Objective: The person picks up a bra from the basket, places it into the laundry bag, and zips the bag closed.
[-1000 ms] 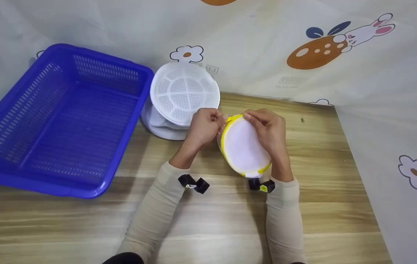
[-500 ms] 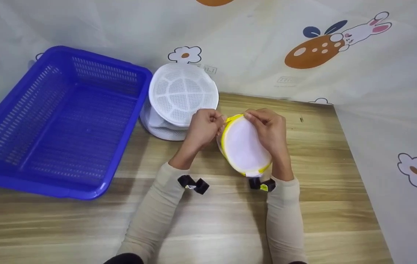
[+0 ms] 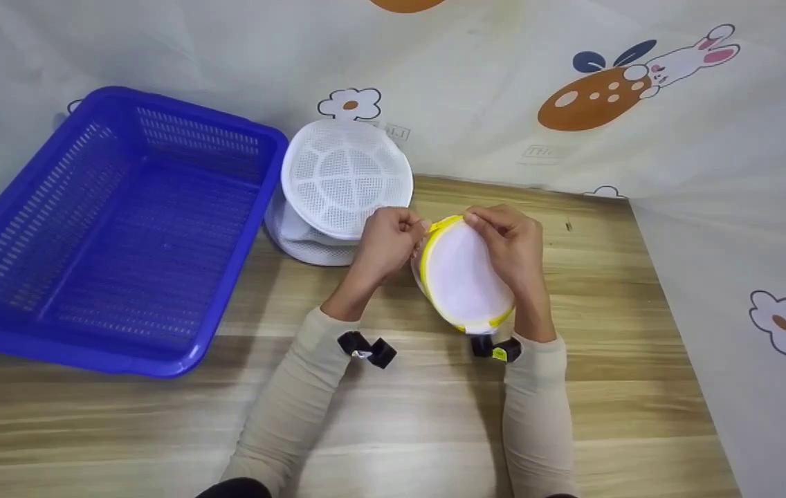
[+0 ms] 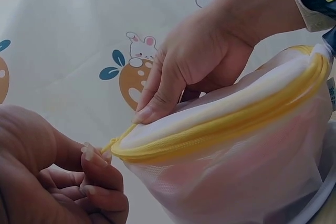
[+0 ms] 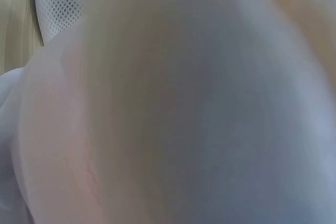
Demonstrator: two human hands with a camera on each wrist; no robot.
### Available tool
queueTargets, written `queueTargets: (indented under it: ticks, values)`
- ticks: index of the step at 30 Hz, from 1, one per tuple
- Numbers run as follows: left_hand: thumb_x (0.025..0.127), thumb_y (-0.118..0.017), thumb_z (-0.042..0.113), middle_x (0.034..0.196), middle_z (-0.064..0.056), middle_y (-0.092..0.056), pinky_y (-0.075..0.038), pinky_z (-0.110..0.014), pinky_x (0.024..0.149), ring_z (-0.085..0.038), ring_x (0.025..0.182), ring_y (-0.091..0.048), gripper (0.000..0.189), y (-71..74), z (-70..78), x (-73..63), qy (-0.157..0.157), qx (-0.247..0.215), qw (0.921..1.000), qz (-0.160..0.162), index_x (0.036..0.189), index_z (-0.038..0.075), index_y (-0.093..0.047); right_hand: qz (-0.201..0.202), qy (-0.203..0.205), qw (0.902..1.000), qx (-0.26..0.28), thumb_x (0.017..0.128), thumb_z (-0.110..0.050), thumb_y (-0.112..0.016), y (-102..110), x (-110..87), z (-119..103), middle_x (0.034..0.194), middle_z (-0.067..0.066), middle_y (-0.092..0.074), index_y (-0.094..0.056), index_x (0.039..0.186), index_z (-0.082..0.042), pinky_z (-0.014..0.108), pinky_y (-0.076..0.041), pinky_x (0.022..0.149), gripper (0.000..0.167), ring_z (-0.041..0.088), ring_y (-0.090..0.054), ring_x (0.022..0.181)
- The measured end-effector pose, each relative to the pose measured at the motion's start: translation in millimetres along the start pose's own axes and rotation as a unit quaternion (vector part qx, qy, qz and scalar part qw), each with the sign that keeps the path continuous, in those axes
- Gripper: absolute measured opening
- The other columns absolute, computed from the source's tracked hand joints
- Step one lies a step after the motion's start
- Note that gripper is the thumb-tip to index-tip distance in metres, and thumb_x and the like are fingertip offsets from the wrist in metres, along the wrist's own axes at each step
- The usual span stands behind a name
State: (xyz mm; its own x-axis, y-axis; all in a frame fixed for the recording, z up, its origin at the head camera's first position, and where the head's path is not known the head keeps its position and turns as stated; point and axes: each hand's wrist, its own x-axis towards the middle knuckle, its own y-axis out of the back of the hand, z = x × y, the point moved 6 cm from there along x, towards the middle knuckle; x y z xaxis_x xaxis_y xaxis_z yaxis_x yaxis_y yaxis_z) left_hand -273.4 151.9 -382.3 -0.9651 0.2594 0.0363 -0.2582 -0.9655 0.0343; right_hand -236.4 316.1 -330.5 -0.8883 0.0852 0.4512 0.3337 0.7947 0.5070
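Observation:
A white mesh laundry bag (image 3: 465, 277) with a yellow zipper (image 4: 226, 132) round its rounded top is held up between both hands. My left hand (image 3: 387, 241) pinches the small yellow end of the zipper at the bag's far side, finger and thumb together. Just right of it, my right hand (image 3: 509, 243) pinches the bag's top edge beside the zipper, thumb on top. Something pinkish shows faintly through the mesh in the left wrist view. In the right wrist view the bag's pale fabric (image 5: 58, 129) fills most of the frame, blurred, and hides the fingers.
A large blue plastic basket (image 3: 189, 356) stands at the left of the wooden table (image 3: 614, 387). White mesh bags with a round gridded top (image 3: 348, 176) are stacked between the basket and my left hand. A patterned wall covering (image 3: 476, 104) borders the table behind and at right.
Almost nothing differs. Both hands and the bag have shifted very slightly to the right, with the same grips kept.

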Motion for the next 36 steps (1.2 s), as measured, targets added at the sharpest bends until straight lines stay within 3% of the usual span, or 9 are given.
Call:
queueTargets:
  ticks: [15,26,32,36]
  values:
    - [0.090,-0.062,0.003,0.051,0.000,-0.049,-0.036,-0.018,0.042,-0.008,0.044,-0.045,0.027,0.1,-0.4,-0.6,0.001,0.010,0.9999,0.006,0.063,0.002,-0.056,0.017,-0.012,0.9997,-0.012,0.084,-0.002,-0.070,5.6,0.2,3.7,0.085,0.015,-0.071,-0.074,0.090,0.004,0.017,-0.045,0.062,0.010,0.019,-0.060,0.073]
    - [0.090,-0.061,0.002,0.050,0.001,-0.048,-0.035,-0.018,0.042,-0.007,0.043,-0.045,0.023,-0.2,-1.8,0.1,0.004,0.008,1.0000,0.003,0.070,-0.009,-0.059,0.028,-0.012,0.9993,-0.021,0.086,-0.001,-0.069,10.1,0.3,7.0,0.089,0.018,-0.071,-0.073,0.093,0.006,0.015,-0.048,0.070,0.011,0.025,-0.066,0.083]
    - [0.090,-0.061,0.002,0.049,-0.001,-0.047,-0.030,-0.018,0.038,-0.008,0.040,-0.042,0.026,-0.4,-2.4,-0.6,0.009,-0.009,0.9999,0.000,0.065,0.000,-0.057,0.032,-0.027,0.9991,-0.009,0.086,-0.003,-0.069,12.6,0.6,8.7,0.090,0.017,-0.071,-0.073,0.094,0.006,0.016,-0.049,0.071,0.012,0.024,-0.067,0.085]
    - [0.090,-0.061,0.002,0.049,-0.001,-0.047,-0.031,-0.017,0.039,-0.007,0.040,-0.042,0.024,-0.3,-1.8,-0.6,0.007,-0.010,0.9999,0.001,0.067,-0.004,-0.058,0.031,-0.037,0.9988,-0.011,0.087,-0.003,-0.068,13.2,1.3,9.7,0.091,0.018,-0.071,-0.072,0.095,0.007,0.017,-0.050,0.073,0.013,0.025,-0.067,0.087]
